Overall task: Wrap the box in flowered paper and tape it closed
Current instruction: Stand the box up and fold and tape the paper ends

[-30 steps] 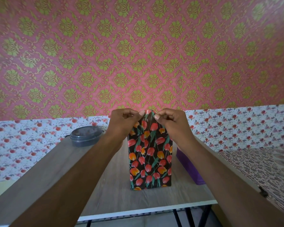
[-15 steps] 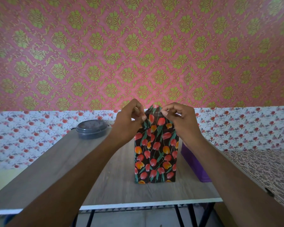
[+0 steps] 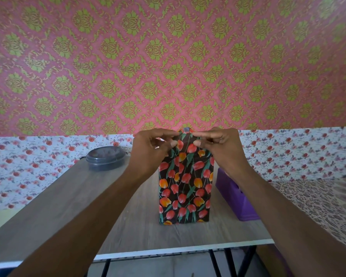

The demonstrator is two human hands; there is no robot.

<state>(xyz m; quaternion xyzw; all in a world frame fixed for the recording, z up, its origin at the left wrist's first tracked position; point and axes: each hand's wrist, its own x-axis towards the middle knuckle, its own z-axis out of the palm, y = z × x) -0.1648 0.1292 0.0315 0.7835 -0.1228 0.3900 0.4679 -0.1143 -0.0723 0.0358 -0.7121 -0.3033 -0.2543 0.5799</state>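
A tall box (image 3: 184, 184) wrapped in black paper printed with red and orange tulips stands upright near the middle of the frame, on a grey wood-grain table (image 3: 54, 206). Its base rests on the tabletop, a little back from the near white edge.

Both hands meet at the top of the box. The left hand (image 3: 151, 151) comes in from the lower left and pinches the paper at the top left corner between thumb and fingertips. The right hand (image 3: 221, 147) comes from the lower right and pinches the top right corner the same way. A small peak of paper (image 3: 186, 130) pokes up between them. The two forearms cross the lower half of the frame and hide part of the tabletop on each side of the box.

To the right of the box, near it, lies a purple case (image 3: 233, 194), partly covered by the right forearm. In the left middle of the frame, at the far end of the table, sits a round dark container with a lid (image 3: 106, 157), well apart from the box. A patterned cloth (image 3: 316, 200) lies at the right edge.
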